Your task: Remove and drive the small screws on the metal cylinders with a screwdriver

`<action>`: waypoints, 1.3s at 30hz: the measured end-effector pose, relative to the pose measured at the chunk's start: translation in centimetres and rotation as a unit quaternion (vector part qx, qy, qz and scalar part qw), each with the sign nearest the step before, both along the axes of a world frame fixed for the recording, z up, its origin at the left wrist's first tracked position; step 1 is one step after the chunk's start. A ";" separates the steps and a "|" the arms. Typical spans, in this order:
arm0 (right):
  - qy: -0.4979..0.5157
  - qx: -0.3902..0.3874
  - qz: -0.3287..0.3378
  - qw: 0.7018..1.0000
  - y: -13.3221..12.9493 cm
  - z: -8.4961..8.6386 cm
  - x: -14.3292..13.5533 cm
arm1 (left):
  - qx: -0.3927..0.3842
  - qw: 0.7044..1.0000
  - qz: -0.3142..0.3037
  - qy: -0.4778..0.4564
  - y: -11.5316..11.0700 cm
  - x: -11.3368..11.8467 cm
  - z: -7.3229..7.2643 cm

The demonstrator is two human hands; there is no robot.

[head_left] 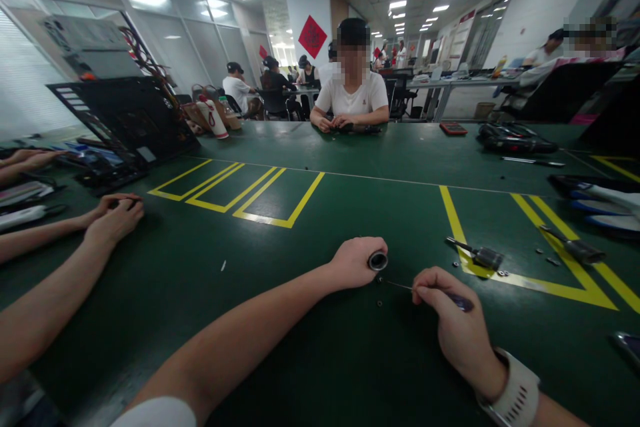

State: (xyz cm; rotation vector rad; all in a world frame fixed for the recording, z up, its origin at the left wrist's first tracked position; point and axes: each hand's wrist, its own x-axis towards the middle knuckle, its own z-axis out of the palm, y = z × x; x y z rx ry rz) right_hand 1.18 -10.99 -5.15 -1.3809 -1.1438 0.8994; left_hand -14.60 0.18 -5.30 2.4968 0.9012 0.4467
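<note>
Fingers wrapped, my left hand grips a dark cylindrical part, its round open end facing me. My right hand, with a pale watch strap at the wrist, is closed on a thin screwdriver with a dark handle. The slim shaft points left, its tip close to a small nut just below the cylinder. Another small nut lies on the table slightly nearer to me. Beyond my right hand lies a dark cylinder with a shaft, some loose nuts around it.
Yellow tape marks the green table. A second shafted cylinder lies at the right, near a black case. A neighbour's hands rest at left, by a black open-frame unit. Someone sits opposite.
</note>
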 end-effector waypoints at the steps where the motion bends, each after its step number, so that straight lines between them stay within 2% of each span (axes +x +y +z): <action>1: -0.006 -0.003 -0.004 1.000 0.1 0.1 -0.1 | 0.000 1.000 -0.004 -0.007 0.0 0.0 0.0; 9: -0.025 -0.010 -0.018 0.999 0.2 0.1 -0.2 | 0.011 0.999 -0.030 0.028 -0.1 0.1 0.4; 16: -0.012 0.003 -0.028 1.000 0.2 -0.7 0.2 | 0.025 0.998 -0.037 0.032 -0.1 0.0 -0.1; 19: -0.007 0.022 -0.038 0.999 0.2 -0.8 0.4 | 0.001 1.000 -0.015 -0.008 -0.1 0.0 -0.4; 22: -0.038 0.007 -0.038 0.999 0.4 -0.8 0.3 | -0.024 0.994 0.058 -0.090 0.2 -0.1 -0.7; 26: -0.114 -0.018 0.052 0.992 1.1 -1.2 -0.4 | -0.027 0.951 0.210 -0.227 0.8 0.0 -1.0; 28: -0.147 -0.002 0.107 0.983 1.2 -1.7 -0.9 | -0.048 0.926 0.258 -0.273 1.2 0.1 -1.3; 33: -0.288 0.068 0.236 0.926 0.8 -2.0 -2.0 | -0.092 0.891 0.257 -0.362 1.7 0.3 -2.1; 39: -0.383 0.128 0.274 0.873 0.2 -1.6 -2.4 | -0.100 0.890 0.236 -0.377 1.8 0.3 -2.3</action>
